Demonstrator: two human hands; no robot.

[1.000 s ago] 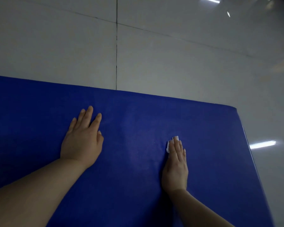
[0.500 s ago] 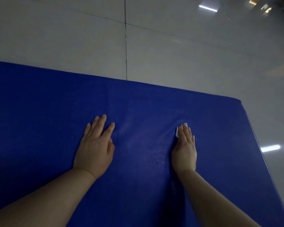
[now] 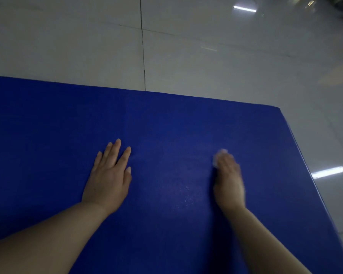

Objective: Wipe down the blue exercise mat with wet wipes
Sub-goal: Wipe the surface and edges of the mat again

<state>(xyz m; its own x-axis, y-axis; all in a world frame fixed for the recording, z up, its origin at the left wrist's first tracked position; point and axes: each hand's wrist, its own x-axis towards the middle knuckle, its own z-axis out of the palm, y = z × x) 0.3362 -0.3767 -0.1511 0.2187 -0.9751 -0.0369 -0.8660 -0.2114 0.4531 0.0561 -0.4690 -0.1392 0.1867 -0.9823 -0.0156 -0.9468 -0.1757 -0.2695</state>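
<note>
The blue mat (image 3: 166, 125) lies flat on the pale tiled floor (image 3: 206, 56), its far edge and right corner in view. Between the two hands a faint sheen suggests that patch is wiped; the far strip and the left side look dry, so most of the job probably remains. The left hand (image 3: 109, 175) rests flat on the mat, fingers straight, holding nothing. The right hand (image 3: 228, 178), blurred, presses a white wipe (image 3: 219, 156) under straight fingers against the mat.
</note>
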